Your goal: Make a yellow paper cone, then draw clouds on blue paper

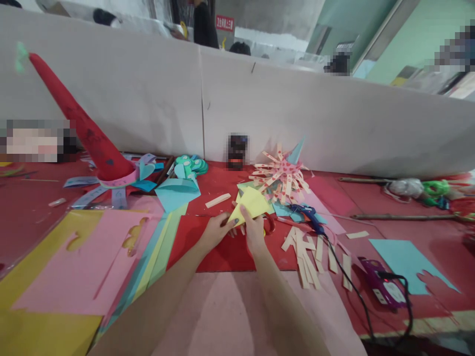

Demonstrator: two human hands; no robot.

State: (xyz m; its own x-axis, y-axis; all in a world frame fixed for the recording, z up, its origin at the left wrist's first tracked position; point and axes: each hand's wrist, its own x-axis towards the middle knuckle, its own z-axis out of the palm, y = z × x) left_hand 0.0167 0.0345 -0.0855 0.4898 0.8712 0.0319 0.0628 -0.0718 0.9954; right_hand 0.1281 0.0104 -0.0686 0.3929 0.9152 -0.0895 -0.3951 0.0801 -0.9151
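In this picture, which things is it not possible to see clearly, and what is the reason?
All in the head view:
Yellow paper: its far side, turned away.
Red loop: whether it joins anything; the right hand is in front.
Dark upright object by the white board: details, pixelated.
White label on the purple box: print, too small and blurred.

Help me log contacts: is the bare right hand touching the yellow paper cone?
Touching: the head view shows the right hand, thumb across the yellow paper cone.
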